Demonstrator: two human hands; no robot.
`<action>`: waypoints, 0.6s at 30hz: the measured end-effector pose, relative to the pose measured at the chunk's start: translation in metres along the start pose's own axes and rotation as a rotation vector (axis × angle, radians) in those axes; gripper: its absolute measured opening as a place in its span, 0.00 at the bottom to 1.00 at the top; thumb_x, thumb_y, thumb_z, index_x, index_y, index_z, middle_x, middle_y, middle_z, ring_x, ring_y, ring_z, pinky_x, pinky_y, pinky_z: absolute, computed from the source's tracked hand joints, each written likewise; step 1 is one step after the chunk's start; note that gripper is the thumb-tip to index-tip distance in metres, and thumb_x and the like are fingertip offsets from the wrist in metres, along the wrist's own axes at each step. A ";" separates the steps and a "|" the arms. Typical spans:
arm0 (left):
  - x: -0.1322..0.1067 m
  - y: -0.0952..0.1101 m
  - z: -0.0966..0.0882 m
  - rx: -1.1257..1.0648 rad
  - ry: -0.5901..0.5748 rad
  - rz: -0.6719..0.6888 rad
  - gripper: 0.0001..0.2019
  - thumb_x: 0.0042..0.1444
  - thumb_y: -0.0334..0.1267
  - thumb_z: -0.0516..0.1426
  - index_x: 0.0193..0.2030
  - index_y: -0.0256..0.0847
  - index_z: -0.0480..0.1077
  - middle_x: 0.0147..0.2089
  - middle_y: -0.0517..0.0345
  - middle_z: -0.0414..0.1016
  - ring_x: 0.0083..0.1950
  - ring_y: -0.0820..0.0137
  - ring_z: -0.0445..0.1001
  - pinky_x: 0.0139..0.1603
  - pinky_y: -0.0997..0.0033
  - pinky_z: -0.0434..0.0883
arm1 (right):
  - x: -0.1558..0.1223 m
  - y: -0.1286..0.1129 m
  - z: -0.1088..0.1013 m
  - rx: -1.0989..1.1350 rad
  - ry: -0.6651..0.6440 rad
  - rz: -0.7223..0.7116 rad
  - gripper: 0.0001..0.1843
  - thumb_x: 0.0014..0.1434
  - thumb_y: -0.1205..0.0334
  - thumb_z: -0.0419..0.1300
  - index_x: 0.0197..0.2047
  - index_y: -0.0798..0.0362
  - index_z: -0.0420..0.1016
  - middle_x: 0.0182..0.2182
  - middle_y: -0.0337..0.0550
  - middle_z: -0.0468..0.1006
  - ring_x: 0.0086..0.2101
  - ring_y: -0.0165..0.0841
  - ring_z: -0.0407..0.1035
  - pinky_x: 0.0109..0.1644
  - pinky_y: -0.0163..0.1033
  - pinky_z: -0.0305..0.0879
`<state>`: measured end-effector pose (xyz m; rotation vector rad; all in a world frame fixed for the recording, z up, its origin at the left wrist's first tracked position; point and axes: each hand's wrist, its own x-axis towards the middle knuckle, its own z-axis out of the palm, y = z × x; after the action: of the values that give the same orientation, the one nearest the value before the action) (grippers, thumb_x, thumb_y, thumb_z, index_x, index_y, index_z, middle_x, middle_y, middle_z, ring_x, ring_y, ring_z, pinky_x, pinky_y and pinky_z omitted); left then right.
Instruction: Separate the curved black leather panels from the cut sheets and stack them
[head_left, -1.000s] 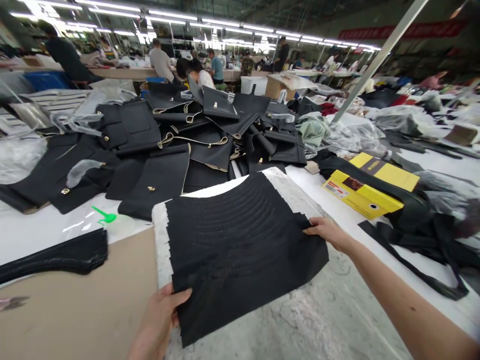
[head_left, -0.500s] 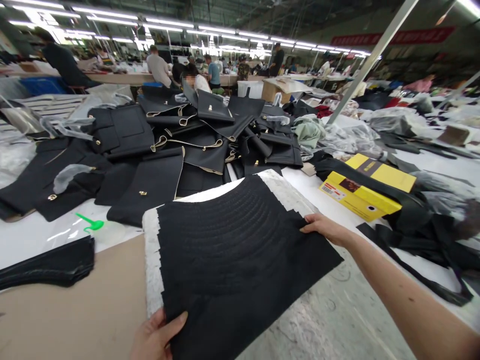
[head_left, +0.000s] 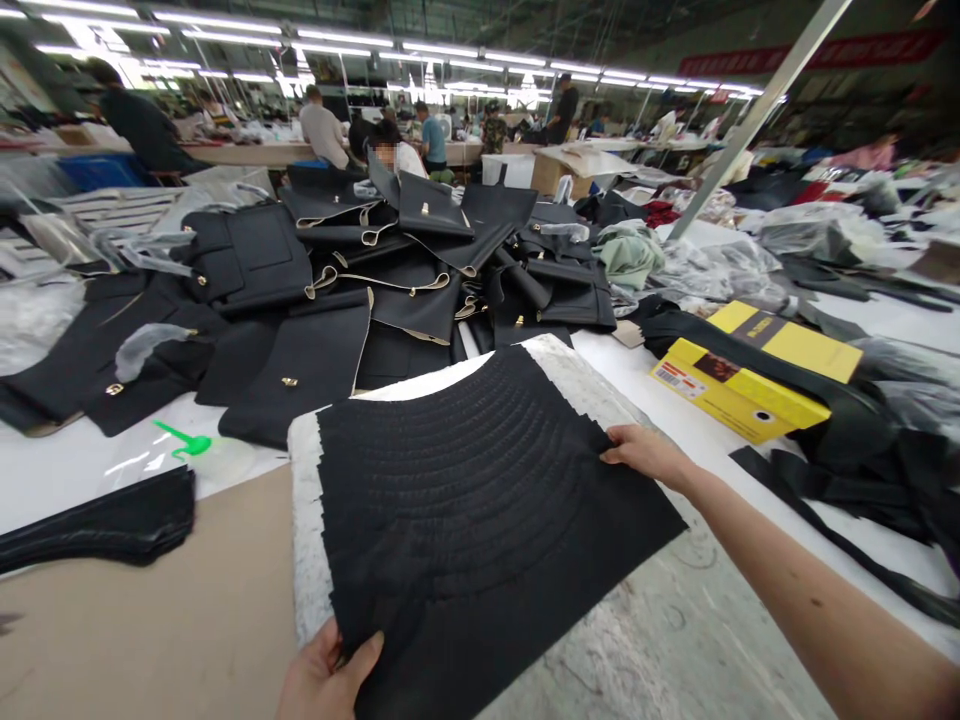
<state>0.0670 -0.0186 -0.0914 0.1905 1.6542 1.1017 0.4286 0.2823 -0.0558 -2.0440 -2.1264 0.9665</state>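
A fanned stack of black fabric pieces (head_left: 465, 530) lies over a pale, marked slab (head_left: 645, 610). Curved edges step across its upper half, and its left side is jagged like stairs. At the lower left corner my left hand (head_left: 330, 672) pinches the stack, thumb on top and fingers underneath. My right hand (head_left: 646, 458) grips the right edge with the thumb above; its other fingers are partly hidden. The front edge of the stack slants up toward the right.
Black leather bag parts (head_left: 300, 360) with gold clasps are heaped behind the slab. A green-capped bottle (head_left: 196, 444) and folded black pieces (head_left: 112, 520) lie left. Yellow boxes (head_left: 739, 395) and black strips sit right. A slanted metal pole (head_left: 757, 120) rises behind; several people work farther back.
The view has shifted slightly, so the background sits a little farther right. Both hands keep their hold on the fabric stack, whose curved steps show more clearly now.
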 end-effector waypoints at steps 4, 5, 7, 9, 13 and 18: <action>0.000 -0.004 0.001 -0.007 0.074 0.098 0.18 0.35 0.35 0.69 0.36 0.38 0.76 0.38 0.50 0.82 0.44 0.54 0.79 0.46 0.62 0.76 | 0.003 -0.001 0.005 -0.062 0.018 -0.005 0.07 0.45 0.67 0.62 0.20 0.51 0.68 0.19 0.36 0.69 0.25 0.34 0.65 0.29 0.38 0.54; -0.001 -0.005 0.002 0.000 0.081 0.117 0.18 0.34 0.35 0.69 0.36 0.37 0.76 0.38 0.50 0.82 0.44 0.55 0.79 0.45 0.62 0.76 | 0.005 0.000 0.007 -0.074 0.024 -0.006 0.08 0.46 0.67 0.62 0.20 0.51 0.67 0.19 0.37 0.69 0.25 0.34 0.65 0.29 0.38 0.54; -0.002 -0.007 0.003 0.034 0.113 0.165 0.19 0.35 0.35 0.68 0.38 0.36 0.76 0.38 0.50 0.82 0.42 0.56 0.79 0.44 0.64 0.75 | 0.007 0.002 0.009 -0.091 0.031 -0.011 0.10 0.48 0.66 0.63 0.19 0.50 0.66 0.18 0.38 0.69 0.25 0.35 0.65 0.30 0.39 0.55; -0.003 -0.008 0.004 0.081 0.166 0.222 0.19 0.36 0.37 0.67 0.39 0.35 0.76 0.38 0.50 0.82 0.40 0.57 0.79 0.41 0.66 0.74 | 0.010 0.005 0.011 -0.101 0.032 -0.020 0.11 0.49 0.66 0.63 0.19 0.50 0.66 0.19 0.39 0.70 0.25 0.36 0.66 0.30 0.40 0.56; -0.004 -0.009 0.002 0.147 0.191 0.262 0.18 0.38 0.40 0.66 0.37 0.35 0.77 0.36 0.50 0.82 0.38 0.58 0.78 0.40 0.67 0.73 | 0.014 0.010 0.012 -0.110 0.053 -0.029 0.08 0.50 0.65 0.64 0.23 0.51 0.69 0.22 0.42 0.73 0.28 0.38 0.68 0.32 0.41 0.58; 0.000 -0.009 -0.004 0.181 0.105 0.221 0.17 0.38 0.38 0.65 0.38 0.34 0.77 0.35 0.50 0.81 0.39 0.57 0.77 0.40 0.67 0.72 | 0.019 0.016 0.015 -0.104 0.082 -0.035 0.06 0.50 0.66 0.64 0.25 0.52 0.70 0.26 0.46 0.75 0.31 0.42 0.69 0.34 0.43 0.59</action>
<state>0.0669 -0.0262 -0.0984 0.4480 1.8615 1.1403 0.4341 0.2929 -0.0829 -2.0460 -2.2053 0.7700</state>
